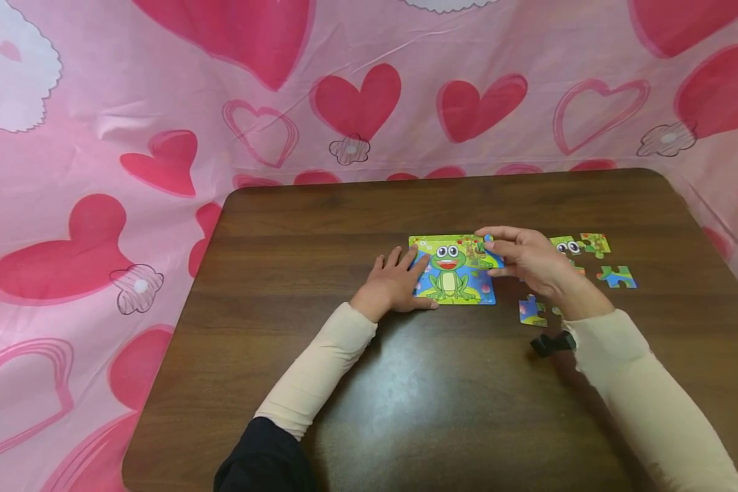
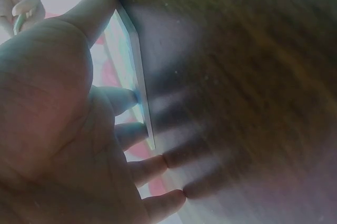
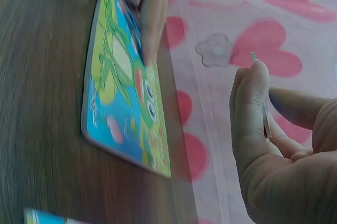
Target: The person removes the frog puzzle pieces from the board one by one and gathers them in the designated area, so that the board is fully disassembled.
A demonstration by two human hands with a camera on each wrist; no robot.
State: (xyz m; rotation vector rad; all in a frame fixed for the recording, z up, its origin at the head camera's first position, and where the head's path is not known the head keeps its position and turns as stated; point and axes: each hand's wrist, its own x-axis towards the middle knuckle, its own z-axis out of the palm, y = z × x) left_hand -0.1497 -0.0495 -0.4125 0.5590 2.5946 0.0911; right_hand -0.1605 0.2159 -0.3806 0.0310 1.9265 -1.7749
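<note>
A frog picture board (image 1: pixel 450 284) lies flat on the brown table, its green frog facing up. My left hand (image 1: pixel 393 281) rests at the board's left side with fingers spread; in the left wrist view the thumb (image 2: pixel 97 16) touches the board's edge and two fingertips meet the table. Over the board's upper right corner, my right hand (image 1: pixel 534 263) pinches a blue and green jigsaw piece (image 1: pixel 495 261) between thumb and fingers. Only the thin edge of that jigsaw piece (image 3: pixel 267 124) shows in the right wrist view.
Right of the board lie several loose jigsaw pieces: one with frog eyes (image 1: pixel 566 245), a green one (image 1: pixel 595 244), a blue-green one (image 1: pixel 618 277) and a blue one (image 1: pixel 531 311) nearer me. A pink heart-print cloth (image 1: pixel 406 150) hangs behind the table (image 1: pixel 320 225).
</note>
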